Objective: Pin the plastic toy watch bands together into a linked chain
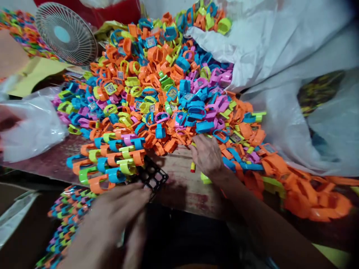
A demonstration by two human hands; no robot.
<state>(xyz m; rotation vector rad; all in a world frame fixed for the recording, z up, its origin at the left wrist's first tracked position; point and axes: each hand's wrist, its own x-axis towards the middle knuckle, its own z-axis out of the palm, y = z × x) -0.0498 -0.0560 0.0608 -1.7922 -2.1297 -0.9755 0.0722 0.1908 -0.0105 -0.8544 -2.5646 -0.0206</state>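
Observation:
A huge heap of small plastic toy watches (157, 86) in orange, blue, pink and yellow-green covers a worn red table (179, 179). My right hand (207, 155) reaches into the heap's near edge with fingers curled over the pieces; what it grips is hidden. My left hand (112, 220), blurred and near the camera, holds the near edge of a black grid rack (153, 175). Rows of orange, green and blue watches (112, 162) are lined up on that rack. A small yellow and red piece (193, 167) lies on the table beside my right hand.
A white woven sack (280, 45) spills watches at the right. A clear plastic bag (30, 123) lies at the left, a small round fan (66, 33) stands behind it. Filled, wrapped racks of watches (66, 220) sit below the table's left edge.

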